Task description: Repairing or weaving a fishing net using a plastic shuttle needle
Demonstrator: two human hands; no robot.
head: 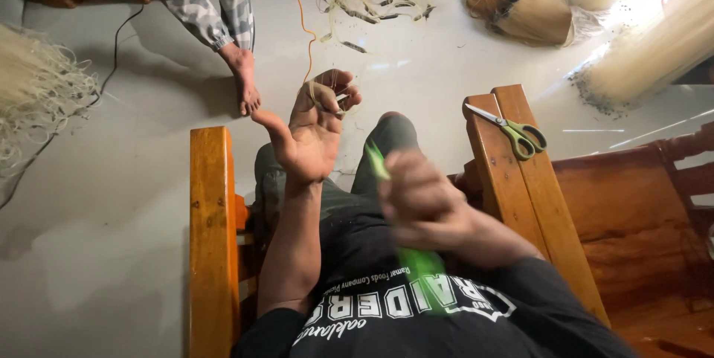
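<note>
- A pale, glossy floor [111,202] fills the left and far parts of the scene, with open room left of the wooden chair's left armrest [212,239].
- The right armrest [520,179] carries green-handled scissors [513,130], well apart from both hands.
- The left hand [312,131] is raised palm-up, fingers curled round a few pale fibre strands [321,96] looped over them.
- The right hand [424,198], blurred, is closed round a bright green strip [416,257] running from near the knee to the chest.
- Bundles of pale fibre [33,98] lie at far left, far centre and far right.
- Another person's bare foot [245,79] stands on the floor just beyond the left hand.
</note>
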